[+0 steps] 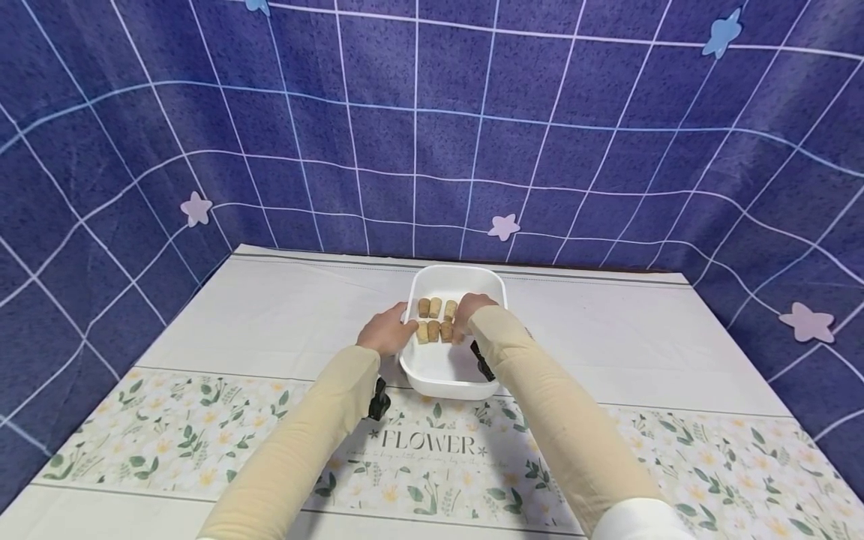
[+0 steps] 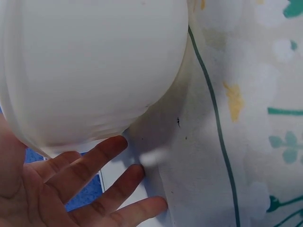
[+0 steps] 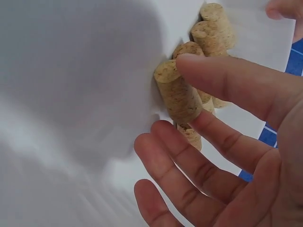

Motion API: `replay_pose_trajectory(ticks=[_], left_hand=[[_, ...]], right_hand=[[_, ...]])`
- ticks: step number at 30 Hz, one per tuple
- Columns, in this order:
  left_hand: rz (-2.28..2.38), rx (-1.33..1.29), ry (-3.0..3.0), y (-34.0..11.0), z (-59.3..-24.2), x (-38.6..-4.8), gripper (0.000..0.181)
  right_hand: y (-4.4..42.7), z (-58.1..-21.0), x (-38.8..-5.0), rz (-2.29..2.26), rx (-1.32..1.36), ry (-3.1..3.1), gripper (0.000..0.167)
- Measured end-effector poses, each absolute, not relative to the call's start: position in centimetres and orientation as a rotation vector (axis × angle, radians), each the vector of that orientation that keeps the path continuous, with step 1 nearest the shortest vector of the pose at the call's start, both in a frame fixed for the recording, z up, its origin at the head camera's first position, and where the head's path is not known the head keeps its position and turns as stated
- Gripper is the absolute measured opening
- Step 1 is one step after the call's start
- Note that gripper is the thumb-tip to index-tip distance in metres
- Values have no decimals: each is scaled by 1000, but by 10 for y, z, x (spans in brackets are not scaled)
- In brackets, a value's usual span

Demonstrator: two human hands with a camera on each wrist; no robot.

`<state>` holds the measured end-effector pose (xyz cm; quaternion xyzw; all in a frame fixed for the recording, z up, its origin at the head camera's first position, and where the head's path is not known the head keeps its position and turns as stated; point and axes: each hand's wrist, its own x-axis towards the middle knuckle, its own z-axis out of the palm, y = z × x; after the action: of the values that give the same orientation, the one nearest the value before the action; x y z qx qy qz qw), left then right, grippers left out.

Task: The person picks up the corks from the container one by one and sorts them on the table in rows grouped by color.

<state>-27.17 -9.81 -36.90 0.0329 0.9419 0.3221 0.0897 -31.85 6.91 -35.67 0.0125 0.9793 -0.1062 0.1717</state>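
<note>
A white plastic tub holds several wine corks laid in two short rows. My left hand grips the tub's left side, its thumb over the rim; in the left wrist view the fingers spread along the outer wall. Inside the tub, my right hand pinches a cork between thumb and index finger at the end of the near row. The right hand's other fingers reach out loosely. The head view shows little of this cork behind the hand.
Under the tub lies a white cloth with a floral band printed "FLOWER". A blue gridded curtain with star shapes hangs behind and at both sides. Dark wrist devices sit under both sleeves.
</note>
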Motion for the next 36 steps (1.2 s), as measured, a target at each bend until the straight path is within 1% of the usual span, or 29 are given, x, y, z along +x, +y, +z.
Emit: replay_pose_trajectory(ticks=[8,14,25,36], left_hand=[[958,94,2803,-96,-367,-269,54],[968,86,2796,-96,-365,-268,54],[954,91,2807,-97,-364,-266,52],[942,96,2802,-97,-366,-268,53]], right_hand=[[69,-363,-322,-301,37,2780,42],[69,-362,-321,-283,38,2783,40],[68,-361,-321,-264,26,2793,44],[73,-356,-324,-247,-35,2818,34]])
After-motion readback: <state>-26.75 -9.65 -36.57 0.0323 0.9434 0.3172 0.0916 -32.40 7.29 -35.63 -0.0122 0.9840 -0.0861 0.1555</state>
